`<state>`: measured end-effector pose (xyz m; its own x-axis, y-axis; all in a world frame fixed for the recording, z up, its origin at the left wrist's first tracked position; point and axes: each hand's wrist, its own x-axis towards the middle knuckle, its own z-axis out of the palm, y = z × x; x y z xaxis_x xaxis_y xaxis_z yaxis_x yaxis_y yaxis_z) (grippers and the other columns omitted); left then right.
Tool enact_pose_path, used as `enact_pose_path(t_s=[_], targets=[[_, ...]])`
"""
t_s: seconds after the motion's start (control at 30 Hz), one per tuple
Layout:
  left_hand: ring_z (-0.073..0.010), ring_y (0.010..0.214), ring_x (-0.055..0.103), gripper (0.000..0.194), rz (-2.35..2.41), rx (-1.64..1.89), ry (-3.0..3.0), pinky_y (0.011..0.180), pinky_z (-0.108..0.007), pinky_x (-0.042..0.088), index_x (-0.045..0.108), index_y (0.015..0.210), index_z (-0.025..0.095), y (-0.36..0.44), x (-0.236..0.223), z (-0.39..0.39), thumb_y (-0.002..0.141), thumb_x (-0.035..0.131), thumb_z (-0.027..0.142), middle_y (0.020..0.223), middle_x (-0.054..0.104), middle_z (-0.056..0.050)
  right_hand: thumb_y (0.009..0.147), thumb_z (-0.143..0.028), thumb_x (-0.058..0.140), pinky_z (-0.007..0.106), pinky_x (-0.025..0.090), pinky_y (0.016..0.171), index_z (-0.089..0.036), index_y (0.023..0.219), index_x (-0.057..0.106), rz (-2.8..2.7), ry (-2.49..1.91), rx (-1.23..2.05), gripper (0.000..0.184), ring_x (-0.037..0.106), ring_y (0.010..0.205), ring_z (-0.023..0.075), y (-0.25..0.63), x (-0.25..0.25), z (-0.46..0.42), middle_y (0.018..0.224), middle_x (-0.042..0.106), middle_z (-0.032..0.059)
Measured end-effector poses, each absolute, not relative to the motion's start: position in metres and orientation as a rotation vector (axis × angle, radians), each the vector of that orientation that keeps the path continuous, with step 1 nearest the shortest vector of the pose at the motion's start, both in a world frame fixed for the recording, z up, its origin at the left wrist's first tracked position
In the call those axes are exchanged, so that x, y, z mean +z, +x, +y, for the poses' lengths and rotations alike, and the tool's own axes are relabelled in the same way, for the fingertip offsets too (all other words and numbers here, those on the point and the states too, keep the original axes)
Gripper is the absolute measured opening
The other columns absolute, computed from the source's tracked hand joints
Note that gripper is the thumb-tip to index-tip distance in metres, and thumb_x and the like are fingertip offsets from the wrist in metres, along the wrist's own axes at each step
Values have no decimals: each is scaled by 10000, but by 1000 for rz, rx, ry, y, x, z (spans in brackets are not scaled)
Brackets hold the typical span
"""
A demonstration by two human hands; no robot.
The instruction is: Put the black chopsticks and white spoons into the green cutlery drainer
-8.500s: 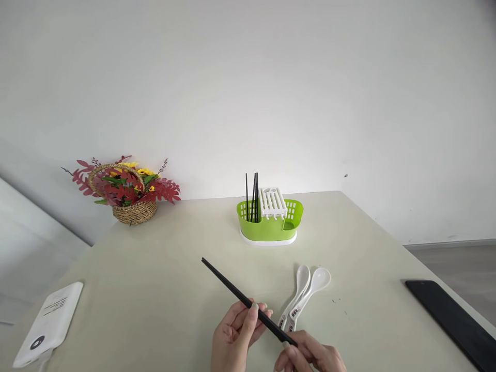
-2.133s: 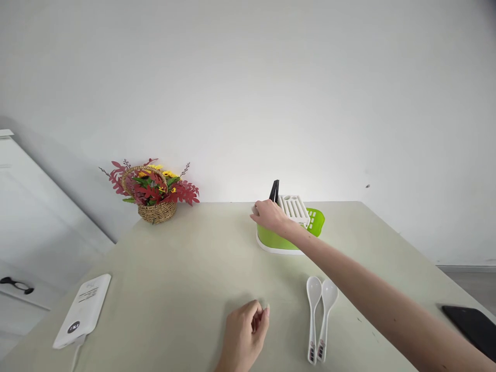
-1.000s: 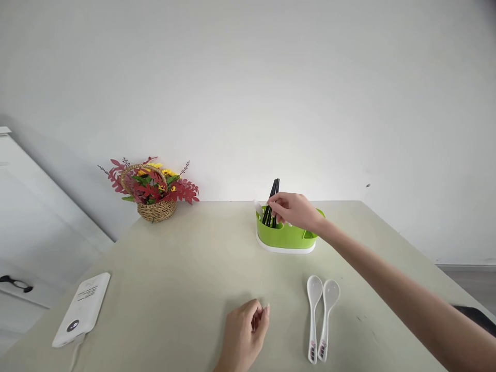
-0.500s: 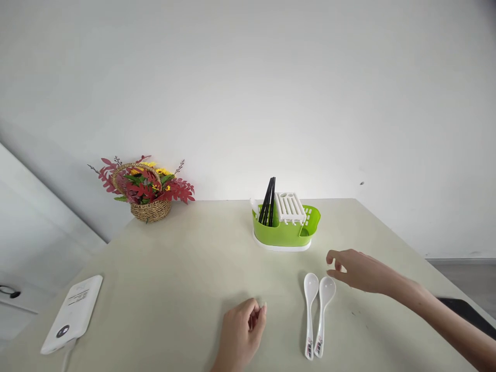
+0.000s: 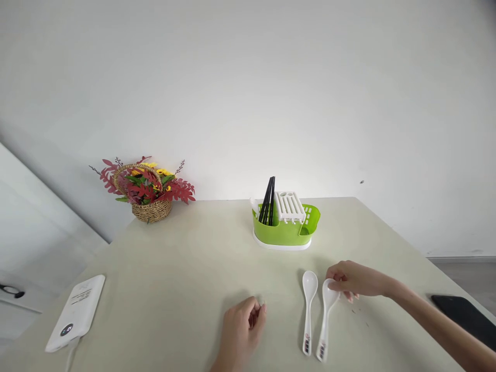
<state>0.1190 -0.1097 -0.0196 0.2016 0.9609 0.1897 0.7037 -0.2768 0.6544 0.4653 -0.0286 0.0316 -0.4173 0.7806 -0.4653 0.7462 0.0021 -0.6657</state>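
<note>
Two white spoons lie side by side on the table, handles toward me. My right hand (image 5: 351, 279) pinches the bowl end of the right spoon (image 5: 326, 315), thumb over the bowl. The left spoon (image 5: 309, 305) lies untouched beside it. My left hand (image 5: 242, 328) rests on the table to the left of the spoons, fingers curled in, with nothing seen in them. Beyond the spoons stands a green cutlery caddy (image 5: 277, 236) on a white base. It holds black chopsticks (image 5: 267, 204), a white spoon (image 5: 254, 205) and a slotted white rack (image 5: 290, 206).
A wicker basket (image 5: 152, 211) of artificial flowers stands at the back left. A white device (image 5: 77, 312) with a cable lies at the left edge of the table (image 5: 174, 279). At the right edge is a black phone (image 5: 463, 315). A wall rises behind.
My right hand has come down onto the right spoon and taken its bowl end. That spoon has shifted slightly away from the left one. My left hand has stayed put.
</note>
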Motion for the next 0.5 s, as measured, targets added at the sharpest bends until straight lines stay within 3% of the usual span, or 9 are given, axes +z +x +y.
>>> enact_pose_path(t_s=[0.1,0.3,0.5], targets=[[-99,509,374,413,1542,791,2049,505,-227,291,360,658,222,119,-19,-110,1023,445,397,566,412,57,877,-476,622,301,440,591,-228,785,682,-2252,-1698,1274,271,637,539,167,478,63,-26,684,675,3],[-99,516,366,417,1536,785,2046,516,-226,280,315,681,226,118,-20,-110,1033,442,409,569,397,59,1003,-554,428,312,434,594,-275,884,692,-2303,-1785,587,402,619,604,186,466,170,-20,707,699,41],[-99,519,360,416,1550,777,2044,535,-228,291,305,690,227,116,-26,-109,1034,449,410,576,389,63,1048,-451,384,296,405,583,-305,993,644,-2115,-1723,101,303,653,671,197,399,219,-4,784,737,9]])
